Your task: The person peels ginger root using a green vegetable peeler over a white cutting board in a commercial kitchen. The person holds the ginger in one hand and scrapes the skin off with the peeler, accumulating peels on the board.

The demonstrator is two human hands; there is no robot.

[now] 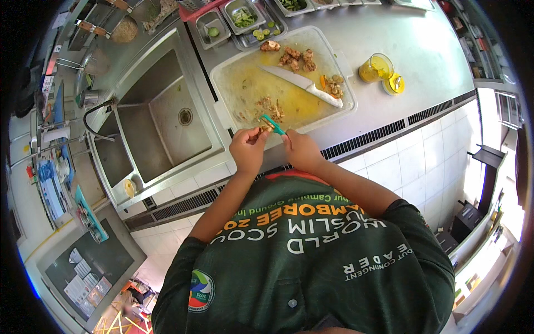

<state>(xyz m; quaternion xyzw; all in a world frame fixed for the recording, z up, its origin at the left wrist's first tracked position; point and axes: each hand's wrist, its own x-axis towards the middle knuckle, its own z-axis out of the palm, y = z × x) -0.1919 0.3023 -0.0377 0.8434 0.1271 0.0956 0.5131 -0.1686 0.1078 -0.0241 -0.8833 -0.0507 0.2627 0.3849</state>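
My left hand point(247, 147) pinches a small brown knobbly rhizome piece point(265, 129), partly hidden by the fingers. In my right hand point(303, 151) is a teal-handled vegetable peeler point(273, 124), its head against the piece. Both hands are at the near edge of a yellow-stained translucent plastic cutting board point(233, 79). Just beyond them lies a small heap of brown peelings point(271, 109). A white-handled kitchen knife point(300, 83) rests diagonally across the board. Several unpeeled rhizomes point(292, 58) sit along the far side, and a pile of smaller scraps point(333, 87) is at the right.
A steel double sink point(167, 121) with a black faucet hose point(85, 119) is at the left. Behind the board stand steel pans point(212, 29) with limes point(260, 35) and cut greens point(244, 18). To the right are a glass jar of yellow contents point(375, 69) and its yellow lid point(394, 84).
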